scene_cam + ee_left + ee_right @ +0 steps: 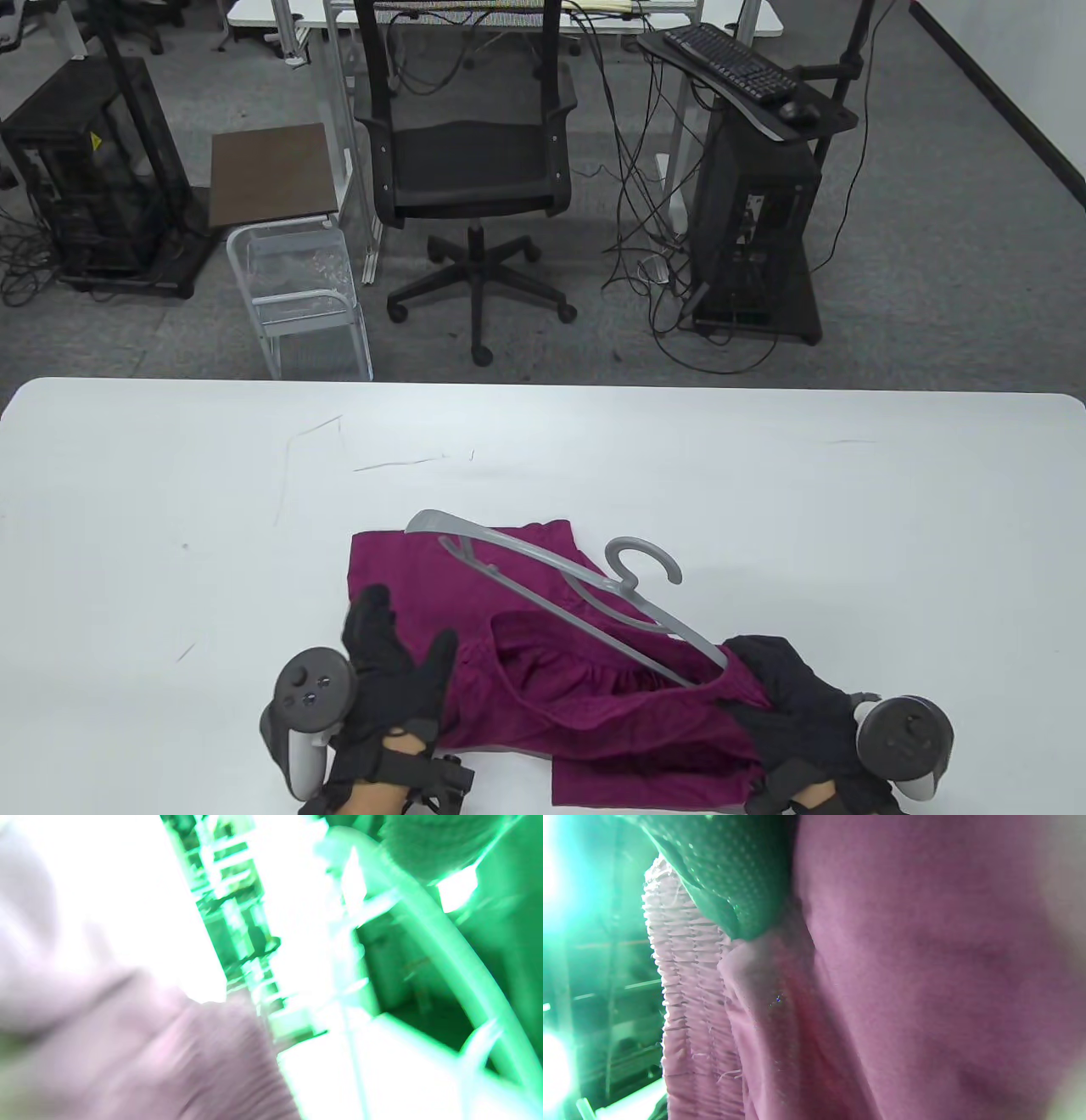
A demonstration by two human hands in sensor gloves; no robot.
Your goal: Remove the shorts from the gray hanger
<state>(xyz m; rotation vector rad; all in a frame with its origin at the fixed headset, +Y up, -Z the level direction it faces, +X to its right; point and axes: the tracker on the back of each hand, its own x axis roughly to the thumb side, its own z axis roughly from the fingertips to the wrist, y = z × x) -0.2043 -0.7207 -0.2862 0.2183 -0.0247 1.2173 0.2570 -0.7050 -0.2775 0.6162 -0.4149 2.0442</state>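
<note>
Magenta shorts (543, 679) lie on the white table (170, 509) near its front edge. The gray hanger (560, 586) lies slanted across them, hook (645, 560) pointing away, its right end tucked inside the waistband. My left hand (399, 654) rests flat on the shorts' left part with fingers spread. My right hand (780, 679) grips the waistband at the right, beside the hanger's tucked end. The right wrist view shows a gloved finger (734, 870) on the gathered waistband (683, 984). The left wrist view is blurred; the hanger (445, 955) curves past the fabric (169, 1052).
Beyond the table's far edge stand an office chair (471, 170), a small wire cart (297, 280) and a computer stand with a keyboard (730, 59). Bare table surface lies to the left, right and far side of the shorts.
</note>
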